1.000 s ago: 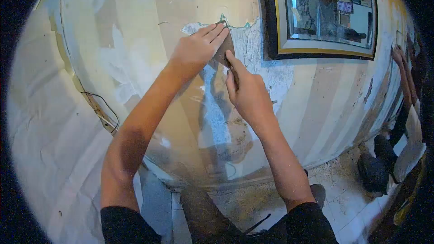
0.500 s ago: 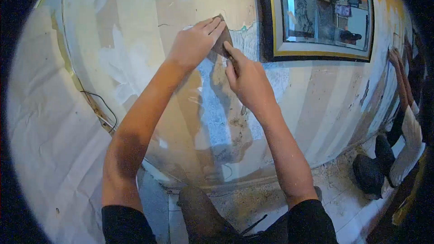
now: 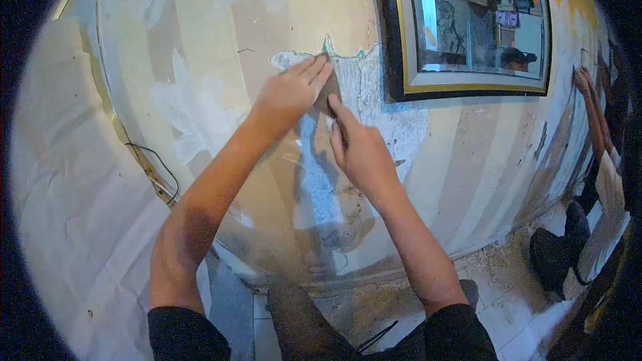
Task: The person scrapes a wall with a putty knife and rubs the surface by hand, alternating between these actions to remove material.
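In my right hand [image 3: 364, 155] is the handle of a scraper [image 3: 328, 91], with the index finger stretched along it toward the blade. The flat dark blade lies against the striped wall [image 3: 261, 33]. My left hand [image 3: 286, 98] presses on the blade from the left, its fingers stretched out flat near the upper edge. Around the blade, a pale rough patch [image 3: 364, 83] shows where the surface layer is gone, with a ragged upper edge and small green spots. Another stripped strip [image 3: 317, 184] runs down below my hands. My left thumb is hidden.
A framed mirror [image 3: 394, 27] hangs close on the right. Farther right, another person's forearms [image 3: 592, 110] reach to the wall. White sheeting [image 3: 60, 180] covers the left side, beside a dark cable [image 3: 167, 164]. Debris [image 3: 495, 264] lies on the tiled floor along the wall.
Both hands and the scraper have moved down the wall. The bare patch above the blade is now larger, with its ragged edge uncovered. The view has shifted slightly.
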A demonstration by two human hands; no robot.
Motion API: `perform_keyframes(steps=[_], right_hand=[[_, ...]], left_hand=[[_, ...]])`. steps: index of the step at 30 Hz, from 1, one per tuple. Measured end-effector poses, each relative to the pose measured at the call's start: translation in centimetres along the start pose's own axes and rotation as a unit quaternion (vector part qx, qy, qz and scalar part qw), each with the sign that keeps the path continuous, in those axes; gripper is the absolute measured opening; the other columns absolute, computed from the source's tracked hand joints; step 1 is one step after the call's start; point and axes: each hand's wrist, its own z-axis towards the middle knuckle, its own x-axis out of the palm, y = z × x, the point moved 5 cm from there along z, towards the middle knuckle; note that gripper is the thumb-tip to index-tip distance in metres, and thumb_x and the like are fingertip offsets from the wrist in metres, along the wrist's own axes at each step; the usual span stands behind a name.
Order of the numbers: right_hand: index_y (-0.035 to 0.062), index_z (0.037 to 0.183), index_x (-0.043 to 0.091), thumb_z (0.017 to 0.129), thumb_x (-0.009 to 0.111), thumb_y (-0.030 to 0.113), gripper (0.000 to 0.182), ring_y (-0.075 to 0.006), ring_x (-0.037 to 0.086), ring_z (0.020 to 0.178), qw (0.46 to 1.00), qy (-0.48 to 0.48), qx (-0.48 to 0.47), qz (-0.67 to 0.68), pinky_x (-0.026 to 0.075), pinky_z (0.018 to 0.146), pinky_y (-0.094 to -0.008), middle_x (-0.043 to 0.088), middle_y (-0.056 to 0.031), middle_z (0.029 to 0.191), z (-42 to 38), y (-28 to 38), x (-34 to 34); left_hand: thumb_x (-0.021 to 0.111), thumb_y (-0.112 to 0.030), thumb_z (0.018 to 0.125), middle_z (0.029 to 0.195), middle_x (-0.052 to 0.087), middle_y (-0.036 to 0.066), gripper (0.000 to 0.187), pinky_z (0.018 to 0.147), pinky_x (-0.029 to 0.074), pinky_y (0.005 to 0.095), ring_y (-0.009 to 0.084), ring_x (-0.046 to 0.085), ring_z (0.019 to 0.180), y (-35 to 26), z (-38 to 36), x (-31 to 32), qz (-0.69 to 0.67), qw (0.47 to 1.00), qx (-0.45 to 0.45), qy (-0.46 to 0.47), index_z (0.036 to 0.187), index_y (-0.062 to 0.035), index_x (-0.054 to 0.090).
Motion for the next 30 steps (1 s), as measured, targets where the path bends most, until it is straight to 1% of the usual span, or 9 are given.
perform_keyframes(steps=[2, 5, 11, 15, 18, 20, 24, 26, 30], right_hand=[[0.0097, 0.131, 0.052, 0.091, 0.055, 0.020, 0.042, -0.0437, 0.062, 0.065, 0.999, 0.049, 0.015, -0.011, 0.049, 0.062, -0.0539, 0.062, -0.0268, 0.071, -1.2, -0.4, 0.4], [0.0101, 0.131, 0.052, 0.091, 0.055, 0.021, 0.042, -0.0437, 0.062, 0.064, 1.000, 0.005, -0.012, 0.001, 0.049, 0.062, -0.0539, 0.062, -0.0264, 0.070, -0.7, -0.3, 0.6], [0.0105, 0.131, 0.053, 0.091, 0.055, 0.021, 0.042, -0.0435, 0.063, 0.065, 1.000, 0.012, 0.005, 0.007, 0.050, 0.064, -0.0532, 0.062, -0.0259, 0.069, -0.4, 0.0, 0.2], [0.0106, 0.131, 0.053, 0.091, 0.055, 0.021, 0.041, -0.0437, 0.063, 0.066, 1.000, 0.009, 0.002, -0.011, 0.050, 0.064, -0.0534, 0.062, -0.0267, 0.069, 0.5, 0.0, 0.4], [0.0105, 0.131, 0.053, 0.091, 0.055, 0.022, 0.042, -0.0440, 0.063, 0.066, 0.999, -0.030, -0.022, 0.000, 0.050, 0.064, -0.0537, 0.062, -0.0272, 0.070, 1.6, 0.6, -0.1], [0.0074, 0.131, 0.052, 0.087, 0.056, 0.009, 0.044, -0.0452, 0.061, 0.074, 0.999, 0.015, 0.036, -0.001, 0.047, 0.067, -0.0506, 0.063, -0.0280, 0.082, 1.0, 1.1, -0.3], [0.0073, 0.131, 0.052, 0.087, 0.056, 0.009, 0.044, -0.0447, 0.061, 0.076, 0.997, 0.053, 0.054, -0.006, 0.047, 0.067, -0.0501, 0.062, -0.0282, 0.083, -0.9, 0.4, 0.6], [0.0069, 0.131, 0.052, 0.087, 0.056, 0.009, 0.043, -0.0443, 0.061, 0.075, 0.999, 0.011, 0.029, 0.008, 0.047, 0.067, -0.0498, 0.062, -0.0283, 0.083, 0.2, 0.7, 0.3], [0.0072, 0.131, 0.052, 0.088, 0.056, 0.009, 0.043, -0.0437, 0.062, 0.076, 1.000, 0.009, 0.024, -0.003, 0.048, 0.068, -0.0485, 0.062, -0.0286, 0.086, 1.9, 1.4, -0.6]], left_hand=[[0.052, -0.008, 0.084, 0.134, 0.056, 0.008, 0.046, 0.085, 0.055, 0.0321, 0.0217, 0.055, 0.121, -1.1, -1.3, -0.3, -0.023, 0.999, -0.019, 0.035, 0.130, -0.0057, 0.053], [0.049, -0.007, 0.085, 0.140, 0.050, 0.004, 0.053, 0.088, 0.054, 0.0320, 0.0208, 0.052, 0.125, -0.5, -1.2, 0.4, -0.036, 0.998, -0.037, 0.028, 0.138, -0.0127, 0.047], [0.050, -0.007, 0.084, 0.141, 0.049, 0.005, 0.055, 0.086, 0.055, 0.0329, 0.0210, 0.052, 0.125, -0.3, -0.4, -0.2, -0.003, 0.997, -0.036, 0.064, 0.139, -0.0141, 0.046], [0.050, -0.007, 0.084, 0.141, 0.049, 0.005, 0.054, 0.085, 0.055, 0.0332, 0.0213, 0.052, 0.124, 0.4, 0.2, 0.3, -0.015, 0.997, -0.038, 0.062, 0.138, -0.0140, 0.046], [0.051, -0.010, 0.086, 0.135, 0.055, 0.007, 0.045, 0.082, 0.057, 0.0321, 0.0215, 0.054, 0.122, 1.1, 1.3, -0.6, 0.009, 0.999, -0.040, 0.015, 0.131, -0.0086, 0.053], [0.050, -0.007, 0.085, 0.141, 0.050, 0.007, 0.053, 0.087, 0.054, 0.0341, 0.0236, 0.052, 0.125, 1.1, 0.8, -0.1, -0.019, 0.997, -0.039, 0.062, 0.137, -0.0125, 0.047], [0.049, -0.007, 0.085, 0.140, 0.051, 0.008, 0.051, 0.091, 0.052, 0.0351, 0.0248, 0.052, 0.125, -0.4, -1.1, 0.5, -0.040, 0.996, -0.025, 0.079, 0.136, -0.0112, 0.048], [0.049, -0.007, 0.086, 0.140, 0.050, 0.007, 0.051, 0.093, 0.051, 0.0349, 0.0244, 0.051, 0.125, 0.3, -0.4, 0.5, -0.041, 0.998, -0.043, 0.019, 0.137, -0.0116, 0.048], [0.051, -0.011, 0.086, 0.136, 0.054, 0.008, 0.046, 0.091, 0.053, 0.0347, 0.0244, 0.054, 0.122, 1.2, 1.4, -0.7, -0.012, 0.999, -0.034, 0.012, 0.132, -0.0071, 0.052]])
